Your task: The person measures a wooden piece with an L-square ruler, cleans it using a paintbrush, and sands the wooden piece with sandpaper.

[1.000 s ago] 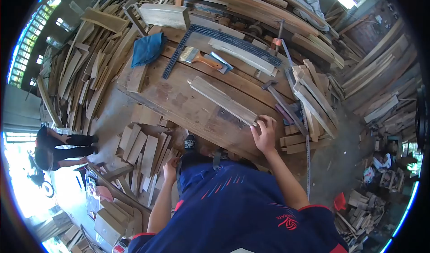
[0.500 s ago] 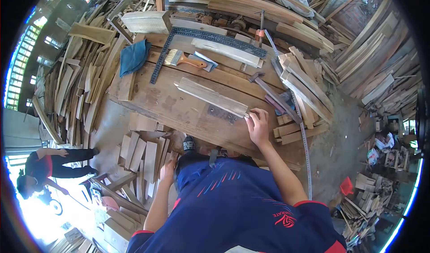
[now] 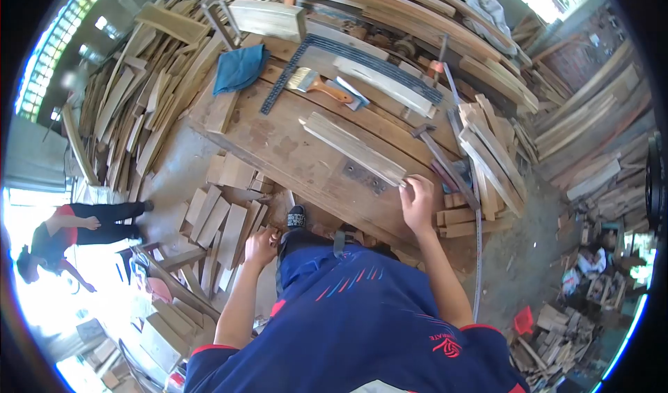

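Observation:
A pale wooden strip (image 3: 355,146) with uneven edges lies across the wooden workbench (image 3: 271,153). At its right end, the fingers of my right hand (image 3: 419,208) are bent and pinch the tip. My left hand (image 3: 261,247) hangs low beside my leg, off the bench, near stacked wood offcuts (image 3: 226,229). Its fingers are curled, and whatever they hold, if anything, is hidden. Beyond the strip are a paintbrush (image 3: 321,85) with a wooden handle and a folded sheet (image 3: 353,93). A hammer (image 3: 445,163) lies to the right of the strip.
A dark carpenter's square (image 3: 369,62), a blue cloth (image 3: 239,68) and a thick wood block (image 3: 268,20) are on the bench. Wood pieces (image 3: 490,156) are piled at its right end. Timber stacks (image 3: 160,87) surround it. Another person (image 3: 76,229) stands at far left.
My view has tilted, so the bench and its tools appear farther right. My left hand has risen slightly, its curled fingers now showing. My right hand stays at the strip's end.

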A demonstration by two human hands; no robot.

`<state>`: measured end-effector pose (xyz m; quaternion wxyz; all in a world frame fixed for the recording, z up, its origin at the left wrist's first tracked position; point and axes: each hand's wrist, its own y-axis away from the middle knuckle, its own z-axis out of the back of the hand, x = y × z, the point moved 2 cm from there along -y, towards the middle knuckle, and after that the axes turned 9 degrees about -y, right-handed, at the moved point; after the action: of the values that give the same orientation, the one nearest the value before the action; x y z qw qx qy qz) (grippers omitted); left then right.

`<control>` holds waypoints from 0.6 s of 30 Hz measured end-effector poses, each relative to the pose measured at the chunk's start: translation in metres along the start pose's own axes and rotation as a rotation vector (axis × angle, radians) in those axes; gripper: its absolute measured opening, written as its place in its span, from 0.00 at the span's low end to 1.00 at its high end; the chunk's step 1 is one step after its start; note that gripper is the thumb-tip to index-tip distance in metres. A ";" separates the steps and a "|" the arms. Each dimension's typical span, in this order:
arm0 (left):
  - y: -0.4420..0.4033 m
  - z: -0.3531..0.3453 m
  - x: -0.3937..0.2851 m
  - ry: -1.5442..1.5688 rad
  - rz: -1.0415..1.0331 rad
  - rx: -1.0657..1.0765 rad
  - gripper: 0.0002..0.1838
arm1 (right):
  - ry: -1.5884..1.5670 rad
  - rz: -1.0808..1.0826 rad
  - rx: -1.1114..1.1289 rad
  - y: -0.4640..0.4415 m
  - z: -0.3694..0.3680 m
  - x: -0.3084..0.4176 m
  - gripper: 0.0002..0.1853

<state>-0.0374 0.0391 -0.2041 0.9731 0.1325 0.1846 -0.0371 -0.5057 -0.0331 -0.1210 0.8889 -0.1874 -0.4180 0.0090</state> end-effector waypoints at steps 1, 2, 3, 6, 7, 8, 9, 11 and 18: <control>0.005 -0.013 0.005 0.023 0.048 0.023 0.07 | -0.080 -0.011 -0.001 -0.006 0.008 0.009 0.14; 0.007 -0.029 0.005 0.044 0.084 0.031 0.06 | -0.021 0.047 0.009 -0.014 0.022 0.018 0.15; 0.009 -0.052 0.013 0.063 0.132 0.032 0.06 | 0.043 0.055 -0.005 -0.019 0.030 0.016 0.15; 0.017 -0.055 0.007 0.020 0.310 -0.024 0.09 | 0.194 0.174 -0.057 -0.037 0.058 0.017 0.18; 0.014 -0.057 0.012 0.044 0.335 0.003 0.09 | 0.130 0.136 -0.082 -0.039 0.059 0.001 0.20; 0.011 -0.061 0.018 0.072 0.352 0.034 0.08 | 0.310 0.170 -0.052 -0.040 0.064 -0.014 0.22; 0.010 -0.059 0.015 0.049 0.381 0.041 0.09 | 0.408 0.148 -0.044 -0.038 0.065 -0.031 0.24; 0.007 -0.050 0.006 0.004 0.412 0.063 0.09 | 0.394 0.027 0.025 -0.037 0.064 -0.048 0.25; 0.021 -0.066 0.014 0.181 0.231 0.044 0.08 | 0.449 -0.204 0.105 -0.060 0.072 -0.067 0.24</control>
<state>-0.0448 0.0771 -0.2635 0.9473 0.1768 0.2540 0.0832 -0.6114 -0.0776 -0.1084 0.9642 -0.0952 -0.2260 -0.1007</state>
